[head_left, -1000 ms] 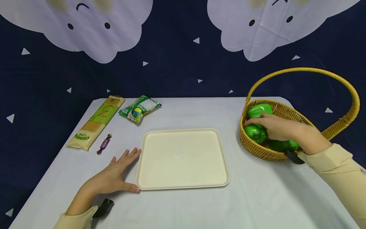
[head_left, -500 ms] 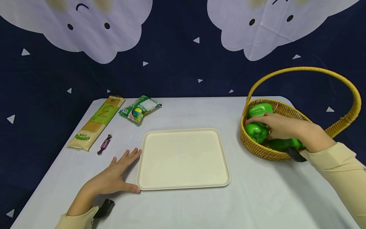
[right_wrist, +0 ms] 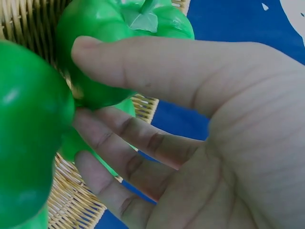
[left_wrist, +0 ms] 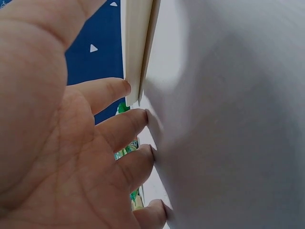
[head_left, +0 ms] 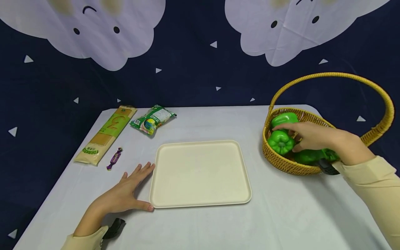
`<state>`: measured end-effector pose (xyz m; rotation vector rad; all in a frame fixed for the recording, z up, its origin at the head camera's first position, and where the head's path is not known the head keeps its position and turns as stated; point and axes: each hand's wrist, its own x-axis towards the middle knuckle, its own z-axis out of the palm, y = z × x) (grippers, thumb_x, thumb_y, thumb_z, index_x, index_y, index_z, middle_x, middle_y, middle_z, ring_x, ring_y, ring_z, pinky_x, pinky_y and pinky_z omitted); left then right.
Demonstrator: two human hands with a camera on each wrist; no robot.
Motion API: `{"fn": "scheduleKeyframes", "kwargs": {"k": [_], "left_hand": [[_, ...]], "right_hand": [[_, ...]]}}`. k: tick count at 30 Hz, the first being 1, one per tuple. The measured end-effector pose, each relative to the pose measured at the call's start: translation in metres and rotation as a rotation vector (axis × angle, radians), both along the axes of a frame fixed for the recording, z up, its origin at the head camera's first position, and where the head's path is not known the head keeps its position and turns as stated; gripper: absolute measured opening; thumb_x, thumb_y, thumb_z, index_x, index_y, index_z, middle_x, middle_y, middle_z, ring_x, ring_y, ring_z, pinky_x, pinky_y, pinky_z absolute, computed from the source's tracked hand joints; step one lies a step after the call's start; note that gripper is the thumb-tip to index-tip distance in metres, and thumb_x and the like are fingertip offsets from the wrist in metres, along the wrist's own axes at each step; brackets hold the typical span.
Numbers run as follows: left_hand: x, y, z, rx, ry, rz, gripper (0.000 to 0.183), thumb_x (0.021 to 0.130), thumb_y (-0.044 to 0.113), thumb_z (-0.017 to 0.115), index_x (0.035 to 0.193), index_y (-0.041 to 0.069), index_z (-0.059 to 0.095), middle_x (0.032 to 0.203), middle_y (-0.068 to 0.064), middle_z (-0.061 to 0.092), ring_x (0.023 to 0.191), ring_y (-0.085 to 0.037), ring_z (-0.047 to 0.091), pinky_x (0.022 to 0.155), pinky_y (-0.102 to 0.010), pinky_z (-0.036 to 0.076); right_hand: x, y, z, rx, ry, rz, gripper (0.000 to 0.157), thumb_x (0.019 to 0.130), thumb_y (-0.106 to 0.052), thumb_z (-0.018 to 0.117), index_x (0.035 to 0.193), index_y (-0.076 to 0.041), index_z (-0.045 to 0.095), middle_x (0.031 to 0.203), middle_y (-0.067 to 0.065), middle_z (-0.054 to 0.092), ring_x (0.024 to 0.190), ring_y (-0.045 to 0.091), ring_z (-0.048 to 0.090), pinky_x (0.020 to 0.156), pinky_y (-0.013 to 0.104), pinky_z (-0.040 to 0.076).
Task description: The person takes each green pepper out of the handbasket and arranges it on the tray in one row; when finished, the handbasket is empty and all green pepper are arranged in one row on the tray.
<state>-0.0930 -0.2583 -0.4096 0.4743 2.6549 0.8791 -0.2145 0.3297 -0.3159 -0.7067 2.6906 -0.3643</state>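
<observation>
Navy cloth (head_left: 187,83) printed with pale clouds and small triangles hangs behind a white-covered table (head_left: 218,229); towards its right end, a wicker basket (head_left: 290,169) holds the green pepper (head_left: 281,143), which sits at the basket's near left side, just in front of a second pepper (head_left: 285,118) and beside a darker green vegetable (head_left: 307,157) partly hidden beneath the arm; the right grip (head_left: 315,137) is around it, thumb to one side and fingers to the other, though I cannot tell whether they press it or merely surround it; the left grip (head_left: 120,198) is spread and holds nothing, one fingertip against the left rim of a cream tray (head_left: 200,173); I'd judge the green pepper light, firm and rather slippery, perhaps a plastic model, unlikely to bruise; best taken across its widest part, thumb and fingers opposed, clear of the stem; its skin is bright and glossy, swelling into rounded lobes, with a paler, angular stem cap visible from the right wrist.
</observation>
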Motion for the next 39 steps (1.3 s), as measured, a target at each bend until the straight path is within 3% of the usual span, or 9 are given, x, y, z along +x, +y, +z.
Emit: {"fn": "scheduleKeyframes", "kwargs": {"k": [13, 26, 32, 39], "left_hand": [[0.003, 0.0, 0.0, 0.008, 0.009, -0.004, 0.132, 0.067, 0.055, 0.098, 0.172, 0.018, 0.027, 0.178, -0.022, 0.021, 0.163, -0.059, 0.005, 0.119, -0.088, -0.001], [0.003, -0.001, -0.001, 0.0, 0.016, -0.014, 0.132, 0.068, 0.057, 0.097, 0.172, 0.019, 0.026, 0.179, -0.022, 0.02, 0.163, -0.059, 0.005, 0.119, -0.088, -0.001], [0.003, -0.002, -0.002, -0.001, 0.015, -0.012, 0.132, 0.068, 0.056, 0.097, 0.172, 0.019, 0.026, 0.179, -0.022, 0.02, 0.163, -0.059, 0.005, 0.118, -0.088, -0.001], [0.003, -0.002, -0.002, -0.004, 0.02, -0.013, 0.132, 0.068, 0.058, 0.097, 0.172, 0.018, 0.026, 0.179, -0.022, 0.02, 0.163, -0.059, 0.005, 0.119, -0.088, -0.001]], "right_hand": [[0.009, 0.006, 0.018, -0.047, 0.027, -0.068, 0.084, 0.086, -0.016, 0.091, 0.157, -0.018, 0.047, 0.125, 0.014, 0.071, 0.111, 0.029, 0.076, 0.087, 0.042, 0.064], [0.015, 0.009, 0.034, -0.053, 0.068, -0.116, 0.088, 0.089, -0.034, 0.09, 0.16, -0.015, 0.042, 0.119, 0.011, 0.069, 0.104, 0.021, 0.073, 0.081, 0.03, 0.059], [0.018, 0.008, 0.042, -0.069, 0.074, -0.153, 0.089, 0.089, -0.035, 0.089, 0.161, -0.017, 0.04, 0.117, 0.008, 0.067, 0.102, 0.016, 0.07, 0.079, 0.021, 0.057], [0.019, 0.004, 0.05, -0.132, 0.056, -0.172, 0.085, 0.092, -0.035, 0.087, 0.162, -0.019, 0.041, 0.125, 0.012, 0.069, 0.111, 0.023, 0.072, 0.081, 0.016, 0.056]]}}
